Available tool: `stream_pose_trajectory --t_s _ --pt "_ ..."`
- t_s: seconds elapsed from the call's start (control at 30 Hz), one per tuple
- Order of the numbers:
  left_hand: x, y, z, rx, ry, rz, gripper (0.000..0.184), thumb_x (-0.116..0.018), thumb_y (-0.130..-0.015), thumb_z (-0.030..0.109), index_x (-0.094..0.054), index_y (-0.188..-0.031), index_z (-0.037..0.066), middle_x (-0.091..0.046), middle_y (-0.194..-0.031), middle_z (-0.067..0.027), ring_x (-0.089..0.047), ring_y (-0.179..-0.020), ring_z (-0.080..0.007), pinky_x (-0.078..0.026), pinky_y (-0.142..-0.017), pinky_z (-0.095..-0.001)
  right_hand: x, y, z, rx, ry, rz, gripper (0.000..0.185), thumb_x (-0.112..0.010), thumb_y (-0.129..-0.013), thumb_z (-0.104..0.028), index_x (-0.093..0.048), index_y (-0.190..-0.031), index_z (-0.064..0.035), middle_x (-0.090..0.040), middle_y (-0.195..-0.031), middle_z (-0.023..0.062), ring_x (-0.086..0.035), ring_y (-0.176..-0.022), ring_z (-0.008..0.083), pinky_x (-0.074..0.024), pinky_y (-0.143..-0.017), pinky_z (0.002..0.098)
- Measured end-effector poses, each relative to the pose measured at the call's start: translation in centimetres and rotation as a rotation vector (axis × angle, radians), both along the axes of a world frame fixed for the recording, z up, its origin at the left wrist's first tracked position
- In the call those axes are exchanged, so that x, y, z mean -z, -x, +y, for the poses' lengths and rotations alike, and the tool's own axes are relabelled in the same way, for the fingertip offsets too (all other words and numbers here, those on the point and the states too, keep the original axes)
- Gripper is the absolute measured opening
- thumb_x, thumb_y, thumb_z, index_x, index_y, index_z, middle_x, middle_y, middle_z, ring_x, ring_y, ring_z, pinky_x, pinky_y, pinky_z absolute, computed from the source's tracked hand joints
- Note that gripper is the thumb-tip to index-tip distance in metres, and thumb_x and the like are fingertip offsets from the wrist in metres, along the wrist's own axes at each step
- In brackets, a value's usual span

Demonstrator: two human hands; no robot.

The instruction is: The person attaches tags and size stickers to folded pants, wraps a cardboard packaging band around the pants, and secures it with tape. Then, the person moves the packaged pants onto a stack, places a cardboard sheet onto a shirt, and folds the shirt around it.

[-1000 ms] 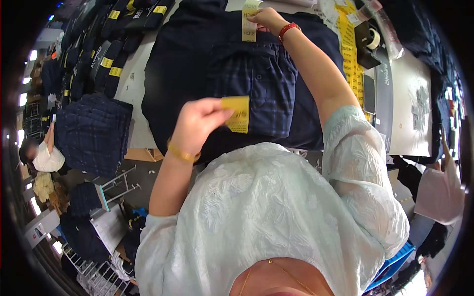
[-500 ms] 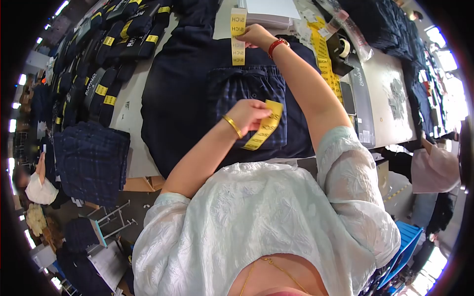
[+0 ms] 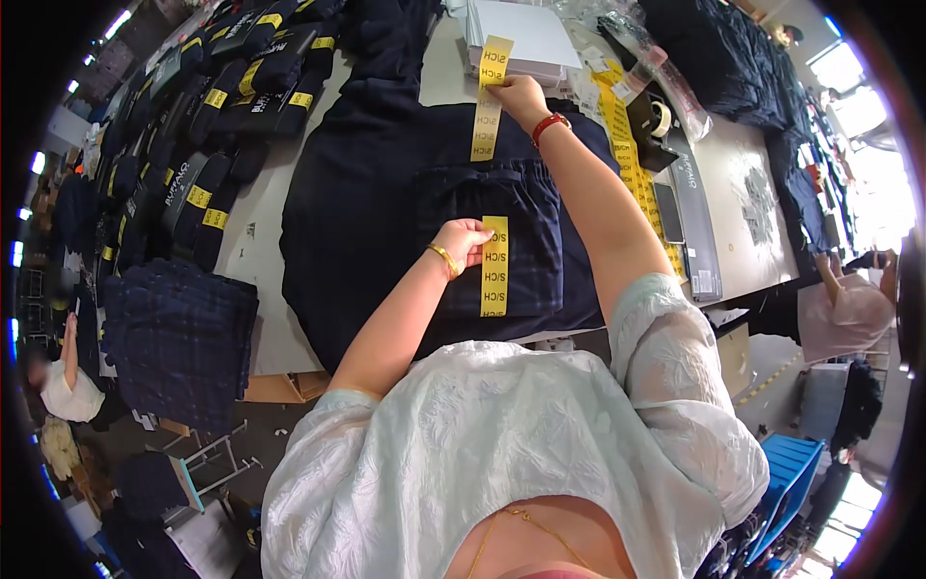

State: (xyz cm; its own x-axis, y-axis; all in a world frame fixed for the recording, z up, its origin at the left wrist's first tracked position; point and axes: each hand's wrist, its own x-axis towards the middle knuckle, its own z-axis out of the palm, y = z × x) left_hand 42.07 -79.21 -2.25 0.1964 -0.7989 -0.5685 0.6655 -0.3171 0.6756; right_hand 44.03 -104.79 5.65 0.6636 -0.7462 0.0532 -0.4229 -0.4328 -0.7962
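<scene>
1. Left hand: thumb and fingers pinch the side of a yellow sticker strip; this strip is over a folded garment, which lies on dark cloth.
2. Right hand: fingers pinch a paler strip by its edge, above the folded garment in view; white paper lies behind.
3. Phone: beside the right forearm; tape roll near it.

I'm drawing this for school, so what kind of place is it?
Probably a clothing workshop or packing room. It shows a stack of folded dark blue checked garments, many dark bundles with yellow labels, and a long yellow strip of printed labels.
</scene>
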Motion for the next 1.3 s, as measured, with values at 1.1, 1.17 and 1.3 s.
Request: stream_pose_trajectory --t_s 1.1,1.17,1.3 --pt "1.7 -1.2 -2.2 -0.21 0.101 0.342 0.016 -0.05 -0.091 0.001 -0.058 -0.103 -0.005 -0.066 -0.094 -0.0168 -0.066 -0.081 -0.0236 -0.055 -0.073 -0.0319 2.9 18.7 21.8 -0.342 0.668 -0.096 0.02 -0.063 -0.071 0.0 -0.068 -0.088 -0.0076 -0.071 -0.1 -0.001 -0.066 -0.097 0.0142 -0.0395 -0.09 0.0342" --pt "1.7 -1.3 -2.4 -0.211 0.105 0.352 0.017 -0.049 -0.091 0.001 -0.058 -0.104 -0.005 -0.066 -0.095 -0.0169 -0.066 -0.082 -0.0238 -0.054 -0.074 -0.032 2.7 18.7 22.2 -0.323 0.646 -0.104 0.022 -0.062 -0.07 0.003 -0.069 -0.088 -0.007 -0.071 -0.1 -0.0006 -0.066 -0.097 0.0141 -0.0396 -0.086 0.0331" --pt "1.9 -1.5 -2.0 -0.213 0.116 0.371 0.018 -0.048 -0.091 0.001 -0.058 -0.105 -0.005 -0.065 -0.096 -0.0172 -0.066 -0.084 -0.0243 -0.054 -0.076 -0.0323 3.5 18.9 22.8 -0.306 0.64 -0.102 0.021 -0.063 -0.069 0.002 -0.068 -0.088 -0.0069 -0.071 -0.1 -0.0006 -0.066 -0.097 0.014 -0.0395 -0.085 0.0326"
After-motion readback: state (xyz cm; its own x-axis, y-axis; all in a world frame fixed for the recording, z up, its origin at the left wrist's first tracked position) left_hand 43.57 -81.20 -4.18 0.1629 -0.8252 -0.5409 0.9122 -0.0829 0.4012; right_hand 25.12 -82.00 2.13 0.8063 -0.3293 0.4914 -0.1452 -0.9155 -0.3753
